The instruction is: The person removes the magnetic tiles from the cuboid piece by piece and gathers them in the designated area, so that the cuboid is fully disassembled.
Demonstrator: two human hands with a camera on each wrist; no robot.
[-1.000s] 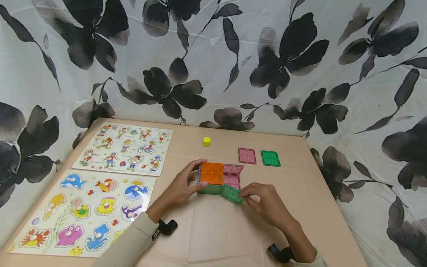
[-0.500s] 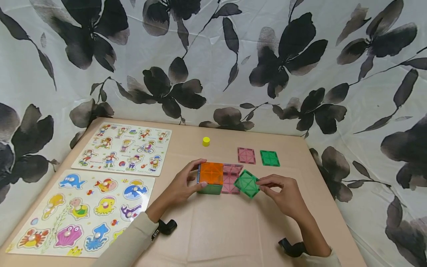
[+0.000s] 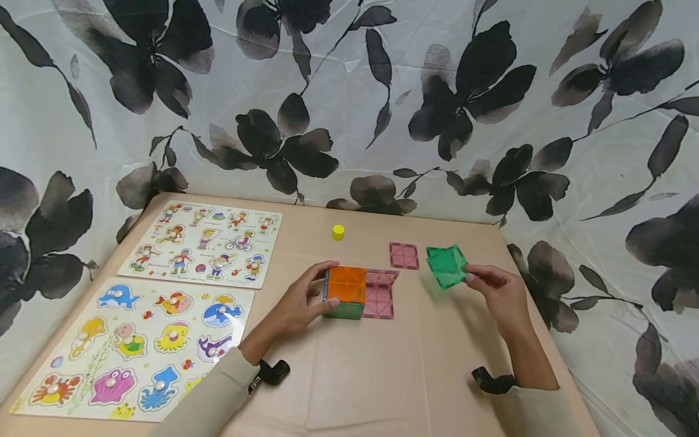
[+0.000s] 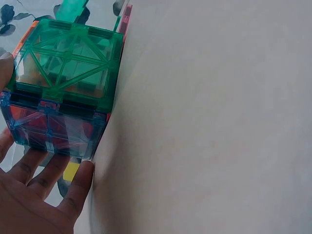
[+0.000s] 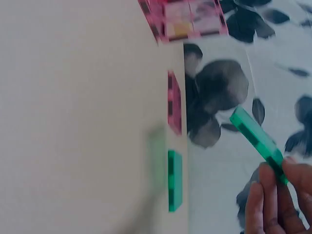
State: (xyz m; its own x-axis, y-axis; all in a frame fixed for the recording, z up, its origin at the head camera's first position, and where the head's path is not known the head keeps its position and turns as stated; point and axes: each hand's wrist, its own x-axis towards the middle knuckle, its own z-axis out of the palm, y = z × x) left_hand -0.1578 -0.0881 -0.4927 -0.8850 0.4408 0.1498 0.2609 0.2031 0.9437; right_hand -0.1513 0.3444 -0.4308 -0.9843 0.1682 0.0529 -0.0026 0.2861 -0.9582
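Observation:
A cube of translucent magnetic tiles stands on the table, with an orange tile [image 3: 346, 284] on top, a green side tile [image 4: 68, 63] and a blue one [image 4: 53, 126]. My left hand [image 3: 297, 303] grips this cube, thumb at the near side and fingers round the left side. Pink tiles [image 3: 379, 298] adjoin the cube on its right. Off to the right, my right hand [image 3: 499, 297] pinches a green square magnetic tile [image 3: 443, 270] by its edge, tilted above the table. Behind it another green tile [image 5: 175, 180] lies flat, partly hidden in the head view.
A loose pink tile [image 3: 404, 255] lies behind the cube. Farther back sits a small yellow cylinder [image 3: 338, 232]. Two picture puzzle boards fill the left side, one with children [image 3: 202, 243], one with sea animals [image 3: 142, 346]. A flowered cloth [image 3: 371, 91] hangs behind the table.
My right hand has taken the green tile off the front of the pink tiles and carried it right and back, over the other green tile. My left hand stays on the cube.

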